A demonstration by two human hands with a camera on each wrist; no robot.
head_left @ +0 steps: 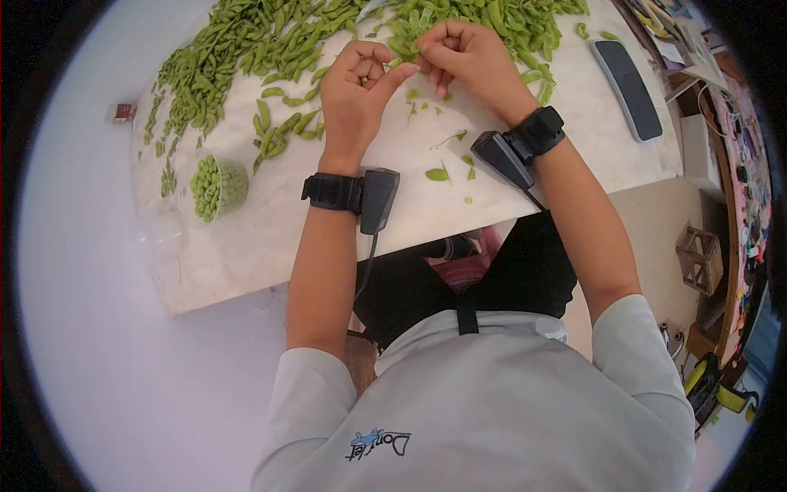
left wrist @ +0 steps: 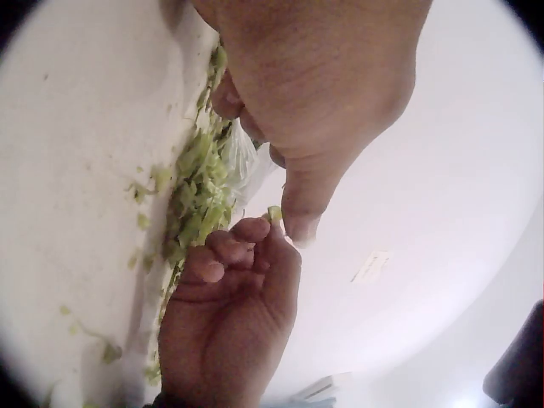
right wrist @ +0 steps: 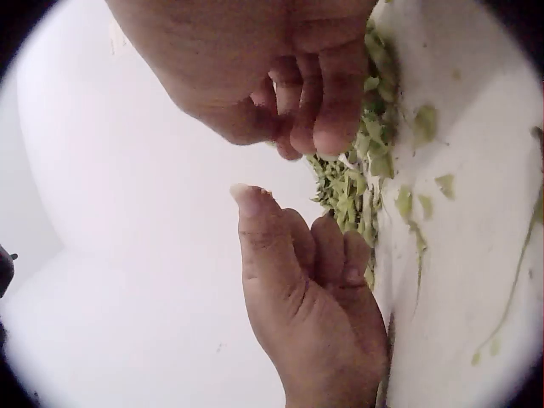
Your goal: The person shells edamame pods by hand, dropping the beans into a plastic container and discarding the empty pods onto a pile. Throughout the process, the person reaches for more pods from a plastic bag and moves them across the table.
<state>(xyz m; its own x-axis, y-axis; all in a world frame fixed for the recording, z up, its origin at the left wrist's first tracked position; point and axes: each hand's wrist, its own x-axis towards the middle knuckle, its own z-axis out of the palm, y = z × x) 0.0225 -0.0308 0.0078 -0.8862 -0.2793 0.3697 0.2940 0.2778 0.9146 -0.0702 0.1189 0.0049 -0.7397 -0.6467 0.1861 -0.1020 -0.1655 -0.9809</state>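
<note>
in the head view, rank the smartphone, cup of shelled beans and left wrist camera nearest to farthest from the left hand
1. Left wrist camera, strapped behind the left hand
2. Cup of shelled beans, to the hand's left
3. Smartphone, far to the right

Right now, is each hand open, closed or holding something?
Left hand: fingers curled; whether it holds anything can't be told.
Right hand: closed, pinching a small green piece.
</note>
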